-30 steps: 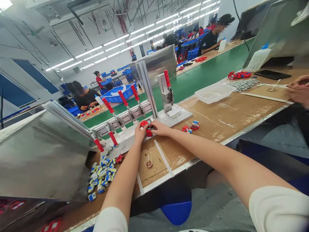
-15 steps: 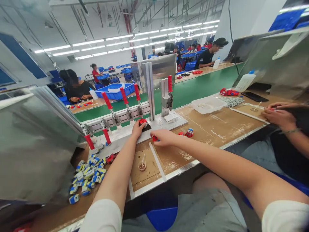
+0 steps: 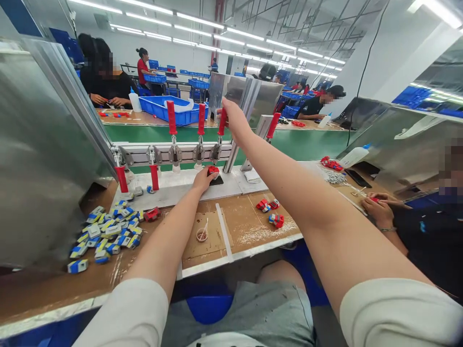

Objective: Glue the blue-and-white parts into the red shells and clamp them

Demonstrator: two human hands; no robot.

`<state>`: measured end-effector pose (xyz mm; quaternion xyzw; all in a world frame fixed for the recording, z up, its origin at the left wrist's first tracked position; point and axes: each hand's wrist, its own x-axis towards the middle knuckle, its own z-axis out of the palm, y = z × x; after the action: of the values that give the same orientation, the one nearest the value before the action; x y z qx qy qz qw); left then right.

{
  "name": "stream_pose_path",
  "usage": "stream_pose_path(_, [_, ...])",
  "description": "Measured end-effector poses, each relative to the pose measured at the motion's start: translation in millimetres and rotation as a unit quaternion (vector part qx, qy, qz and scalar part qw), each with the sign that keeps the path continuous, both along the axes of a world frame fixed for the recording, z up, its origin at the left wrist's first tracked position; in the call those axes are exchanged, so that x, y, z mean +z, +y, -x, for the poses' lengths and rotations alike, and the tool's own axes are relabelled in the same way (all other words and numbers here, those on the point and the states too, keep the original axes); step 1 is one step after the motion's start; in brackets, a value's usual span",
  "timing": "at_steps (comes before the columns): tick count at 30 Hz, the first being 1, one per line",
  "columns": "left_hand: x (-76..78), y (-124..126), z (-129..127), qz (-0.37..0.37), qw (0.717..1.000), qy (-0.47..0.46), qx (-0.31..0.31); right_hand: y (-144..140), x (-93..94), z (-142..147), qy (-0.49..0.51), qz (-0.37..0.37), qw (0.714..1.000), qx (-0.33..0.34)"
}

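Observation:
My left hand (image 3: 203,181) pinches a small red part (image 3: 213,170) over a black pad (image 3: 217,180) on the white base of the clamp fixture. My right hand (image 3: 233,118) is raised, its fingers wrapped round the red handle (image 3: 222,121) of the toggle clamp directly above that part. This handle points up, as do two neighbouring red handles (image 3: 201,119); two at the left end (image 3: 155,177) hang down. Several red, white and blue pieces (image 3: 277,220) lie on the bench to the right of my left forearm.
A heap of blue, white and yellow blocks (image 3: 108,231) lies at the left, with a red piece (image 3: 152,214) beside it. In front is a small round dish (image 3: 202,234) with a thin stick. At the right a co-worker's hands (image 3: 378,207) hold a red piece. Metal panels (image 3: 39,159) flank the bench.
My right hand has left a red piece on the bench and risen to the clamp handle. My left hand stays at the red part on the pad. The view has turned and levelled.

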<state>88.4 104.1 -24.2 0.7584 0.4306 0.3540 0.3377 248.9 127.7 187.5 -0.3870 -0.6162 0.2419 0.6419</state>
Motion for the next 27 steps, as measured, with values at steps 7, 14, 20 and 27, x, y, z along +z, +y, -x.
stream_pose_path(7, [0.4, -2, -1, 0.000, 1.000, 0.018, 0.001, -62, -24.3, 25, 0.083, -0.009, 0.997, 0.002])
stream_pose_path(14, [-5.1, 3, -6, 0.005, 1.000, 0.009, 0.016, -117, -87.3, 33, -0.054, -0.106, 0.988, -0.094])
stream_pose_path(20, [-7.1, 3, -10, -0.006, 0.999, 0.009, 0.036, -128, -125.3, 26, -0.243, -0.115, 0.956, -0.116])
stream_pose_path(27, [-5.5, 0, -8, -0.007, 1.000, 0.006, 0.030, -123, -147.5, 13, -0.361, -0.136, 0.915, -0.122])
